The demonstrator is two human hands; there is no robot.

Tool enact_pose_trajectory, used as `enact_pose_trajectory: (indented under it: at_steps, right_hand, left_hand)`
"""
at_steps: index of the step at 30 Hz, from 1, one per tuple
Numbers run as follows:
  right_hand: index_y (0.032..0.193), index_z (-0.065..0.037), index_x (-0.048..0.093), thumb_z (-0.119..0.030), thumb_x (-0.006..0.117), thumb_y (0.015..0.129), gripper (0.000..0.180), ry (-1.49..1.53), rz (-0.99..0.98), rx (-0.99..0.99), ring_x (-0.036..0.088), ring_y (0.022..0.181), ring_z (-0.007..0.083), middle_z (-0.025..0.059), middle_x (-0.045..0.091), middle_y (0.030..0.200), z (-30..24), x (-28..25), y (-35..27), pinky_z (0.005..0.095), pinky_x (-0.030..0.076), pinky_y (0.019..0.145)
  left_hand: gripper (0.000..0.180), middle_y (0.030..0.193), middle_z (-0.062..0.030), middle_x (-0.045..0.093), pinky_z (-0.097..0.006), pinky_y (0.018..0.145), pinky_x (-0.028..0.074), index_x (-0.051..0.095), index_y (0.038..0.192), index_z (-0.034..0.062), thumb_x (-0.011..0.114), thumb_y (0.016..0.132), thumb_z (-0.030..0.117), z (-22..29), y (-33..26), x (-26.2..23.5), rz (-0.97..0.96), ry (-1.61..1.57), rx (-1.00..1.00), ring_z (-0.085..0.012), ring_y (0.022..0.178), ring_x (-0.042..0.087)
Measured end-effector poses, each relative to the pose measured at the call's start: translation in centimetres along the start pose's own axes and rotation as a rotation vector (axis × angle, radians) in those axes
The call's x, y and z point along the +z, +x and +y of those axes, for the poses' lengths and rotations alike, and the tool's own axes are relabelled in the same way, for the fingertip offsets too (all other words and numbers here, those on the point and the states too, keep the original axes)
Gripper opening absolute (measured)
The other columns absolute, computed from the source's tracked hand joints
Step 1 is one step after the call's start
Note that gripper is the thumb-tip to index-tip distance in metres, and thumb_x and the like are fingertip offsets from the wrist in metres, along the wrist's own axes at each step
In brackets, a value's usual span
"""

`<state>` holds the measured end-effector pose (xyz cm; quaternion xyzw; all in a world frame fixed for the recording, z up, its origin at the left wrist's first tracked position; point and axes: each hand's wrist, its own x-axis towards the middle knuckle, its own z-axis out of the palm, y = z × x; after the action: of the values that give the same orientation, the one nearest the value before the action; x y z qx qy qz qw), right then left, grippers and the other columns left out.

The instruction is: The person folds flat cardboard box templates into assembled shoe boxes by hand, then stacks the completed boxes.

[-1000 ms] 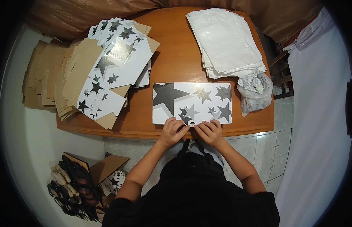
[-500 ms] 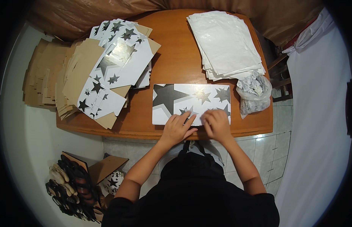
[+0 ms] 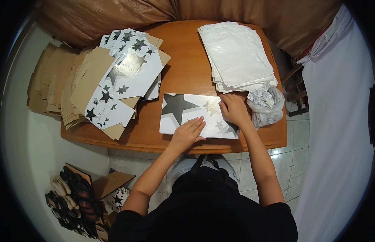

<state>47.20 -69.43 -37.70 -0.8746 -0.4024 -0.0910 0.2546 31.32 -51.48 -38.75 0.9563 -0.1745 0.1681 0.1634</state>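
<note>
Pressing flat on a white rectangular cardboard box printed with black and silver stars: both hands open, palms down, nothing gripped. Left hand covers the box's near edge around the middle, fingers spread and pointing toward the far right. Right hand sits on the box's right part, fingers toward the far edge. Box lies flat on the round brown wooden tabletop, close to its near rim, just in front of the person.

Hidden: box's near right corner and part of its star print are under the hands and wrists. Can't tell whether it's one flat sheet or a folded box.

Right of the box, touching or almost: clear plastic bag of crumpled silvery material, contents hard to make out. Beyond it, a stack of white paper sheets, near edge just beside the right hand's fingertips. Far left, a fanned pile of flat star-printed box blanks overlapping stacks of plain brown cardboard that overhang the tabletop's left rim.

Open room: bare wood left of the box and in the centre toward the far rim. Floor lower left: pile of dark sandals, cut off by the lens edge.
</note>
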Motion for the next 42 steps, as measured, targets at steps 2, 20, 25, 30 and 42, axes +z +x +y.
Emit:
enact_pose_trajectory:
  at_steps: [2, 20, 25, 30, 42]
  right_hand:
    - [0.095, -0.002, 0.061, -0.019, 0.056, 0.082, 0.022, 0.071, -0.169, 0.112, 0.059, 0.086, 0.0322, 0.0145, 0.062, 0.09, 0.2, -0.9, -0.2, 0.0404, 0.046, 0.078]
    - [0.12, 0.003, 0.048, -0.026, 0.049, 0.091, 0.042, 0.462, -0.31, 0.073, 0.054, 0.103, 0.0341, 0.0224, 0.055, 0.111, -1.8, -0.4, -12.1, 0.0389, 0.042, 0.089]
    - [0.141, 0.006, 0.008, -0.036, 0.055, 0.086, 0.084, 0.588, -0.429, 0.029, 0.02, 0.134, 0.0395, 0.0276, 0.018, 0.144, -2.8, -0.2, -14.0, 0.0396, 0.018, 0.109]
    - [0.14, 0.006, -0.004, -0.036, 0.066, 0.078, 0.103, 0.621, -0.3, -0.04, 0.017, 0.134, 0.0418, 0.0317, 0.011, 0.144, -4.0, -3.3, -10.7, 0.0418, 0.017, 0.109]
    - [0.14, -0.033, 0.029, -0.042, 0.079, 0.053, 0.101, -0.244, -0.069, -0.561, 0.012, 0.137, 0.0379, 0.0214, 0.013, 0.148, -4.3, -9.9, -1.1, 0.0603, 0.016, 0.104]
  left_hand:
    - [0.055, 0.121, -0.0098, 0.056, -0.036, 0.092, 0.045, 0.056, 0.112, 0.0042, 0.07, 0.067, 0.032, -1.1, 0.0, -1.2, -0.031, -0.047, 0.006, -0.0243, 0.108, 0.055]
    - [0.054, 0.128, -0.0181, 0.048, -0.041, 0.101, 0.036, 0.044, 0.125, 0.0004, 0.057, 0.072, 0.002, -1.4, -9.3, 0.9, -0.189, -0.006, -0.592, -0.0327, 0.114, 0.049]
    - [0.092, 0.139, -0.0219, 0.032, -0.041, 0.106, 0.029, 0.022, 0.138, -0.0025, 0.071, 0.061, 0.013, 3.5, -9.5, 0.3, -0.252, -0.304, -0.696, -0.0334, 0.127, 0.034]
    - [0.108, 0.147, -0.0212, 0.012, -0.041, 0.107, 0.027, 0.003, 0.141, -0.002, 0.071, 0.058, 0.007, 6.2, -4.8, -3.5, 0.023, -0.251, -0.619, -0.036, 0.132, 0.025]
    - [0.11, 0.146, -0.0247, 0.011, -0.042, 0.104, 0.031, 0.003, 0.141, -0.0035, 0.072, 0.057, 0.006, 5.8, 1.0, -6.3, 0.302, 0.0, -0.367, -0.0417, 0.131, 0.025]
